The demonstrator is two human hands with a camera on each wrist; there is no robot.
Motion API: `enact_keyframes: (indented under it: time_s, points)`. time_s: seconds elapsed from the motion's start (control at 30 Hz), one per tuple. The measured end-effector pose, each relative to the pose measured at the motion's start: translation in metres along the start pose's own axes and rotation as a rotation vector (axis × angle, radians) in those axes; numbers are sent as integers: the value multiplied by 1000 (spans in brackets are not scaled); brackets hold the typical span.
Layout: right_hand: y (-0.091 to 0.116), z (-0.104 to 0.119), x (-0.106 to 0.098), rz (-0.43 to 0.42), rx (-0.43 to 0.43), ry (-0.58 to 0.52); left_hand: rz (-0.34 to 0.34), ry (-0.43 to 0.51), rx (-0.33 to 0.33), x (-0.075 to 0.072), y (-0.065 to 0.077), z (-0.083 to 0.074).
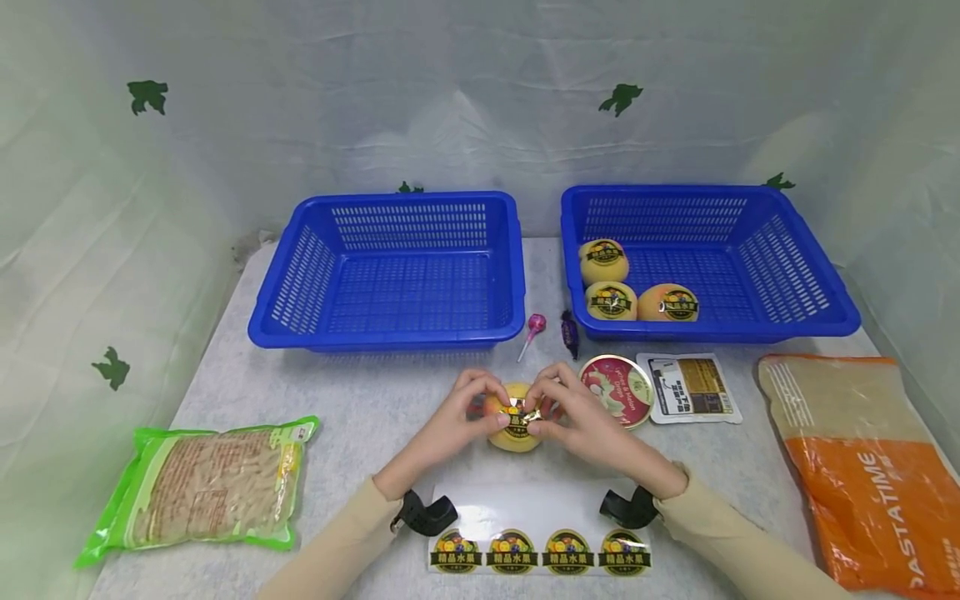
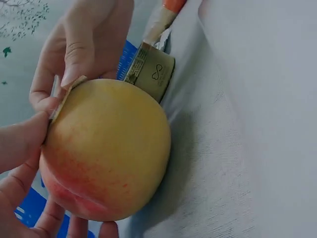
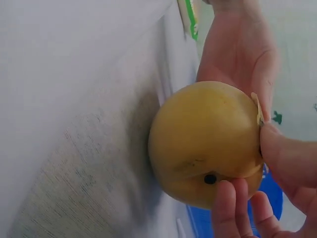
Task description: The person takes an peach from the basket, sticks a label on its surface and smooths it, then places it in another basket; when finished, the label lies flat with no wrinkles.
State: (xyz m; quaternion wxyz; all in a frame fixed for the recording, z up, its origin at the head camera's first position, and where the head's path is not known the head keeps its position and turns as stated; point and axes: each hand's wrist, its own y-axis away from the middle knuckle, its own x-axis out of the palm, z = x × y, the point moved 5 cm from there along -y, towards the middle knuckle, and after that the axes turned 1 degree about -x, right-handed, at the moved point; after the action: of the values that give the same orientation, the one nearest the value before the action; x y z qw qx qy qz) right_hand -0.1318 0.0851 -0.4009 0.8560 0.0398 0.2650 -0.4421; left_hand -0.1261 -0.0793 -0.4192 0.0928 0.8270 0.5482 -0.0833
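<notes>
A yellow peach (image 1: 513, 443) with a pink blush stands over the table between both hands. On its top lies a black-and-gold fruit sticker (image 1: 516, 425), its edge lifted from the skin in the wrist views. My left hand (image 1: 474, 410) grips the peach from the left, fingers curled round its side and thumb (image 2: 22, 141) on the sticker's edge. From the other side my right hand (image 1: 576, 418) holds the peach, its thumb (image 3: 287, 148) against the sticker and fingertips (image 3: 225, 203) near a small dark spot on the fruit.
A sticker sheet (image 1: 536, 508) with several stickers lies in front. Behind are an empty blue basket (image 1: 386, 340) and another blue basket (image 1: 720, 332) with three stickered peaches. Around lie a lollipop (image 1: 536, 323), wrapped candy (image 1: 570, 335), round tin (image 1: 618, 392), white pouch (image 1: 690, 388), green bag (image 1: 210, 487) and orange bag (image 1: 862, 475).
</notes>
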Motion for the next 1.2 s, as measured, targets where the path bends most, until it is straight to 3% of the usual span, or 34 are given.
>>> enact_keyframes:
  time_s: [0.23, 0.37, 0.57, 0.7, 0.97, 1.2]
  points:
    - [-2, -11, 2, -7, 51, -204, 4, 256, -129, -2, 5, -16]
    - [-3, -17, 3, -18, 90, -272, 3, 275, -153, -2, 6, -19]
    - [-2, -20, 3, -57, 90, -295, 12, 269, -145, -1, 0, 1]
    - [-1, -21, 3, -42, 114, -338, 16, 188, -104, 0, -2, 6]
    - [-1, -1, -1, 14, 140, -394, -29, -167, -3, 7, 2, 2]
    - [-1, 7, -2, 19, 147, -377, -48, -255, 46, 10, 4, -2]
